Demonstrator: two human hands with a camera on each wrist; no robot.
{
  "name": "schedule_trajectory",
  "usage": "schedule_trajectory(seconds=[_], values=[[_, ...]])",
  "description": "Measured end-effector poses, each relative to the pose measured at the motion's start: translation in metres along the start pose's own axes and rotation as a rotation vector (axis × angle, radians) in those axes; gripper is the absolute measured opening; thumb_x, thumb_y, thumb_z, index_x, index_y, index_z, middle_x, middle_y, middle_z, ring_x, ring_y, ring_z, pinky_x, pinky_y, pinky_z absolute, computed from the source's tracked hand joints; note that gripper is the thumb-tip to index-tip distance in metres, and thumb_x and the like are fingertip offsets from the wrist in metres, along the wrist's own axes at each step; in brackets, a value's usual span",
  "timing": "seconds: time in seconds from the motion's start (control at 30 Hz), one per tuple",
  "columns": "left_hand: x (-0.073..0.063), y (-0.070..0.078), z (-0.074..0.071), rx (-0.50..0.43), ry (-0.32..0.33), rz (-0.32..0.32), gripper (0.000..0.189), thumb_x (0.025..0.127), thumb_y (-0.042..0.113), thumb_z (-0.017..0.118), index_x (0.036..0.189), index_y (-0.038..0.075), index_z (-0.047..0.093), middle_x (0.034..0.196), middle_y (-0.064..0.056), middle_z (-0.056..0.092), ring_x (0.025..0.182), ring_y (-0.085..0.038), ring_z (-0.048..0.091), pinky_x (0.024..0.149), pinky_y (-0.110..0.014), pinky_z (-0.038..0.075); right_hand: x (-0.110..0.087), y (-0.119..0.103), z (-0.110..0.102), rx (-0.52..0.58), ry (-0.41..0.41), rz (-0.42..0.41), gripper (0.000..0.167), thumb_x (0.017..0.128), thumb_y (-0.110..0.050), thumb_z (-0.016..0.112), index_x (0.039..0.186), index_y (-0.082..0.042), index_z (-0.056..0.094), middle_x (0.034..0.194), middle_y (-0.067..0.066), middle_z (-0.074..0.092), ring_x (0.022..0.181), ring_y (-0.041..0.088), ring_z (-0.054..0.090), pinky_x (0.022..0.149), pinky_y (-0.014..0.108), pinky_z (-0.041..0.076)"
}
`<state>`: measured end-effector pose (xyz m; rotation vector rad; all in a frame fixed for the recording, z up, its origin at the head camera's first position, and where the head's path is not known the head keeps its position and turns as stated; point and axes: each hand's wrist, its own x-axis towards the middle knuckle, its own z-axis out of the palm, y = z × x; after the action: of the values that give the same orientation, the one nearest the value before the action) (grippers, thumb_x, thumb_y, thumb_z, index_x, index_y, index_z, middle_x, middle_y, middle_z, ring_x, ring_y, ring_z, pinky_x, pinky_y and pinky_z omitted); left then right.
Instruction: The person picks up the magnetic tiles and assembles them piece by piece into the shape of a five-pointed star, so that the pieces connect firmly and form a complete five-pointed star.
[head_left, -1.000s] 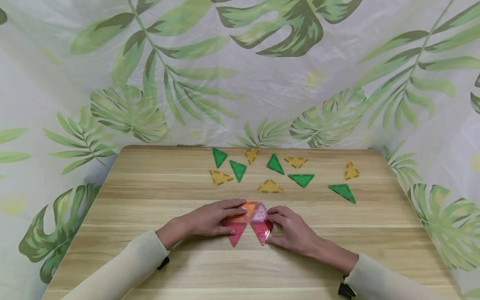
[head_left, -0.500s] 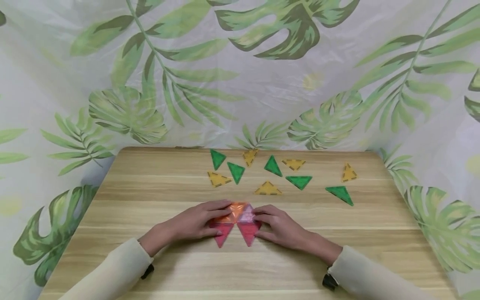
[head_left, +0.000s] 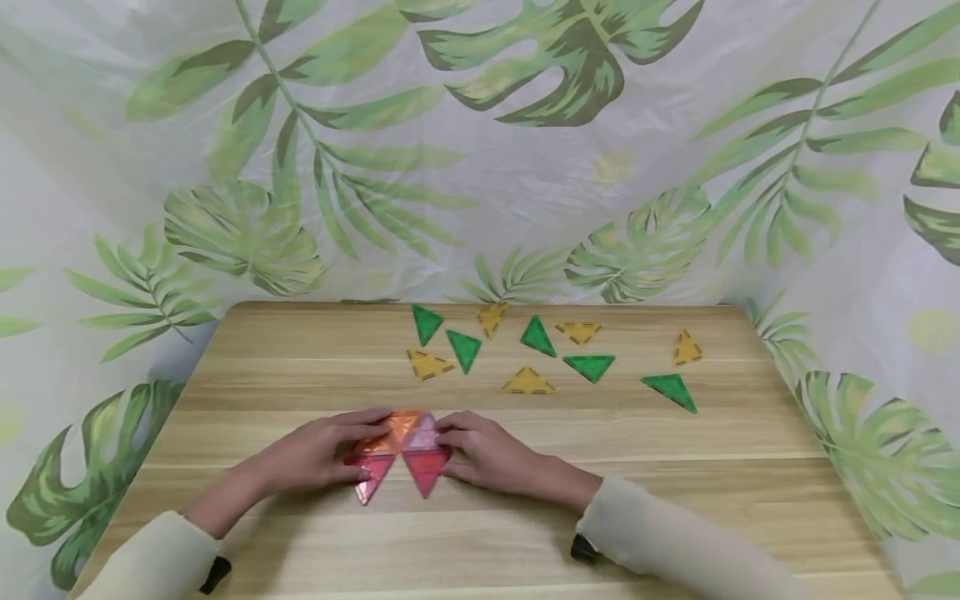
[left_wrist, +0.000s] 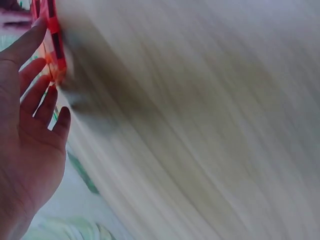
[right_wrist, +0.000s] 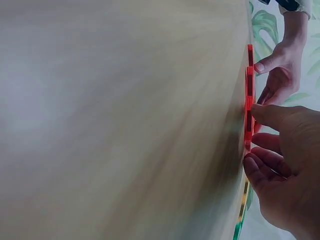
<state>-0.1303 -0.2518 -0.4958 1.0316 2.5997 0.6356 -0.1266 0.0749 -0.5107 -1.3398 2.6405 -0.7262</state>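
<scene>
A flat shape of joined translucent magnetic tiles lies low on the table between both hands. Its top part has orange tiles (head_left: 403, 425) and a lilac tile (head_left: 423, 431); two red triangles (head_left: 374, 479) point toward the person below. My left hand (head_left: 318, 450) holds the left side, fingers over the orange part and thumb on the left red tile. On the other side, my right hand (head_left: 491, 454) grips the right corner, fingertips at the lilac tile and thumb by the right red tile (head_left: 426, 473). The right wrist view shows the red tile edges (right_wrist: 249, 115) against its fingertips.
Loose green triangles (head_left: 589, 367) and yellow triangles (head_left: 528, 382) lie scattered across the back of the wooden table (head_left: 480, 542). One green triangle (head_left: 670, 392) sits farther right. A leaf-patterned cloth (head_left: 375, 167) hangs behind the table.
Both hands have slid the joined tile shape leftward across the table, keeping their hold on its two sides. The loose triangles keep their arrangement; the head view shifts slightly.
</scene>
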Motion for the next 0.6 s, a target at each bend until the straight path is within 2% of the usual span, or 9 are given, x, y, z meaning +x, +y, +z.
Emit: schedule_trajectory(seconds=[0.23, 0.4, 0.5, 0.6], values=[[-0.028, -0.023, -0.017, 0.026, 0.057, 0.019, 0.061, 0.09, 0.032, 0.088, 0.143, 0.01, 0.068, 0.157, -0.01, 0.056, 0.134, -0.034, 0.061, 0.102, -0.044, 0.057, 0.032, -0.02, 0.015, -0.05, -0.003, -0.039, 0.039, 0.101, -0.028, 0.075, 0.13, -0.003, 0.073, 0.144, 0.009, 0.063, 0.134, 0.018, 0.058, 0.114, 0.025, 0.046], [-0.043, -0.035, -0.023, 0.071, 0.092, 0.025, 0.062, 0.084, 0.034, 0.092, 0.138, 0.01, 0.071, 0.152, -0.011, 0.061, 0.129, -0.036, 0.065, 0.1, -0.037, 0.058, 0.051, -0.03, 0.021, -0.037, -0.046, -0.025, 0.036, 0.103, -0.029, 0.073, 0.129, -0.005, 0.075, 0.145, 0.006, 0.063, 0.135, 0.015, 0.057, 0.114, 0.022, 0.044], [-0.05, -0.041, -0.025, 0.082, 0.091, 0.006, 0.063, 0.083, 0.037, 0.092, 0.138, 0.013, 0.072, 0.152, -0.01, 0.061, 0.129, -0.036, 0.064, 0.102, -0.031, 0.056, 0.062, -0.031, 0.023, 0.004, -0.052, -0.015, 0.032, 0.102, -0.029, 0.074, 0.126, -0.007, 0.077, 0.142, 0.004, 0.065, 0.133, 0.012, 0.058, 0.113, 0.019, 0.043], [-0.055, -0.049, -0.026, 0.071, 0.093, -0.006, 0.063, 0.082, 0.039, 0.092, 0.138, 0.016, 0.072, 0.152, -0.01, 0.061, 0.13, -0.038, 0.063, 0.105, -0.017, 0.047, 0.071, -0.032, 0.024, 0.03, -0.054, -0.013, 0.03, 0.102, -0.028, 0.074, 0.125, -0.008, 0.078, 0.141, 0.004, 0.066, 0.132, 0.011, 0.059, 0.112, 0.019, 0.043]])
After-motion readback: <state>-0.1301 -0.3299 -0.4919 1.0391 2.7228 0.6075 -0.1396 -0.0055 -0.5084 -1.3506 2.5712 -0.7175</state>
